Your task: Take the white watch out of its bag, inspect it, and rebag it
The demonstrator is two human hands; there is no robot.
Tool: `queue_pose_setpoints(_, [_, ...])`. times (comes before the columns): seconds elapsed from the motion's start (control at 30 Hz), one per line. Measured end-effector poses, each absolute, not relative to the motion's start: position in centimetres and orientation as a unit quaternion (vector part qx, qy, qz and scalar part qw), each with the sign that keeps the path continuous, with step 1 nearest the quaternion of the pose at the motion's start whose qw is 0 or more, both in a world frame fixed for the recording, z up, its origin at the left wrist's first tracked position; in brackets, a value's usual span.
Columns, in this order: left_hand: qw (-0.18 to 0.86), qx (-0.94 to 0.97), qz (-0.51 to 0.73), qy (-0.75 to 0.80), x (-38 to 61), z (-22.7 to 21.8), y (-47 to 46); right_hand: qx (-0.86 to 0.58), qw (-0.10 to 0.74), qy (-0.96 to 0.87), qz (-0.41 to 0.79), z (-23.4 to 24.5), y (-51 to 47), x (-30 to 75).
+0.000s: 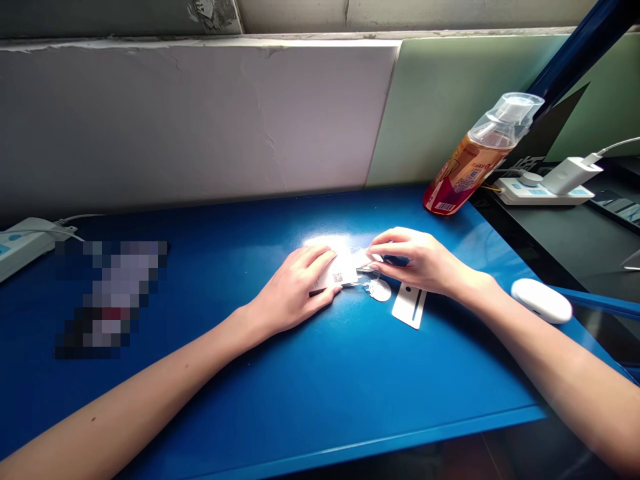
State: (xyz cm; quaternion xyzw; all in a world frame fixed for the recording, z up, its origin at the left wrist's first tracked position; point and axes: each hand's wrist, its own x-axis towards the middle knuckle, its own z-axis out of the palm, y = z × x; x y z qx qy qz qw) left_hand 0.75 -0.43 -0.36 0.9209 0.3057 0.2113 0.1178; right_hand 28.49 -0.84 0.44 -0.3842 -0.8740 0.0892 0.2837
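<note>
- Left hand (pixel 300 287): grasps a white box (pixel 346 270), thumb on the near side, fingers over the top.
- Right hand (pixel 415 260): fingertips bent in at the box's right end; glare there, so I cannot tell whether they grip anything.
- Box: on the blue table (pixel 280 387), between the hands.
- Disc (pixel 380 291) and card (pixel 407 310): just nearer than the right hand.
- Bottle (pixel 467 163): upright beyond.

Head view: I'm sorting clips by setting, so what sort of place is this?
Probably an indoor desk area: a blue tabletop against a wall, with a white power strip at the picture's right.
</note>
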Motion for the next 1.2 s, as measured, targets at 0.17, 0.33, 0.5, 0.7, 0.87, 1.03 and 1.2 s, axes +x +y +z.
queue_pose_setpoints(0.17, [0.120, 0.922, 0.208, 0.304, 0.7, -0.4, -0.4, -0.364, 0.289, -0.879, 0.106, 0.6, -0.5, 29.0])
queue_pose_setpoints(0.33, [0.130, 0.918, 0.211, 0.310, 0.8, -0.3, -0.4, -0.365, 0.293, -0.880, 0.083, 0.1, -0.7, 28.3])
queue_pose_setpoints(0.5, [0.129, 0.919, 0.210, 0.308, 0.8, -0.3, -0.5, -0.367, 0.265, -0.890, 0.050, 0.8, -0.9, 28.2])
queue_pose_setpoints(0.7, [0.125, 0.921, 0.203, 0.308, 0.8, -0.3, -0.4, -0.351, 0.216, -0.910, 0.037, 1.7, -0.5, 29.5])
queue_pose_setpoints(0.87, [0.127, 0.921, 0.210, 0.302, 0.9, -0.3, -0.4, -0.344, 0.223, -0.912, 0.033, 0.9, -0.3, 29.4])
queue_pose_setpoints(1.03, [0.123, 0.921, 0.208, 0.305, 0.9, -0.2, -0.5, -0.343, 0.240, -0.908, 0.026, 0.1, -0.5, 28.6])
queue_pose_setpoints(1.2, [0.119, 0.923, 0.206, 0.303, 0.9, -0.2, -0.4, -0.348, 0.239, -0.906, 0.029, 0.6, -0.5, 28.8])
